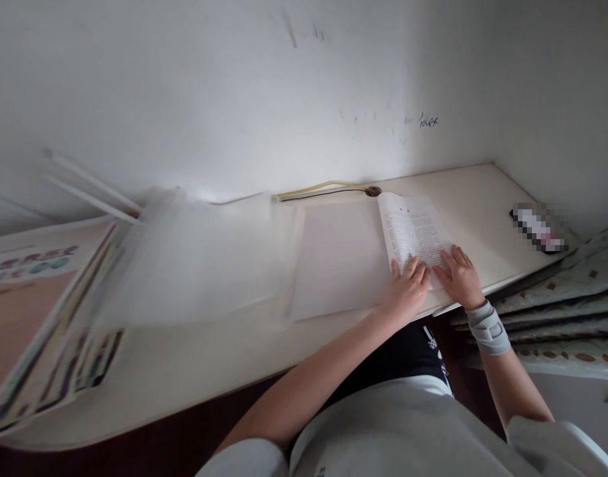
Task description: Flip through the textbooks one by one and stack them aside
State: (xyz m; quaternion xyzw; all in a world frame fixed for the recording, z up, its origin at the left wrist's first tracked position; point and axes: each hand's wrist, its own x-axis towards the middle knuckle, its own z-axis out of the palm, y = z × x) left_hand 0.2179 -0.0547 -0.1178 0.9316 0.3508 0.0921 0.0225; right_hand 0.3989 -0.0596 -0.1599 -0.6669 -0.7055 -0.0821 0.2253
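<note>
A printed sheet point(413, 225) covered in lines of text lies near the right part of the desk, its upper left edge curling up. My left hand point(408, 288) rests on its lower edge with fingers spread. Beside it, my right hand point(460, 275) lies on the sheet's lower right corner, fingers stretched out, a grey wrist wrap point(488, 328) below it. Directly left of the printed sheet is a blank sheet point(341, 255). Farther left, more white paper point(214, 258) lies blurred. Whether the printed sheet is one page or several, I cannot tell.
A stack of books or magazines point(40, 291) fills the desk's left end, with white bars behind it. A yellow cable point(328, 183) runs along the wall to a round hole point(373, 191). A pixelated phone-like object point(538, 228) lies at right, near a patterned curtain point(577, 298).
</note>
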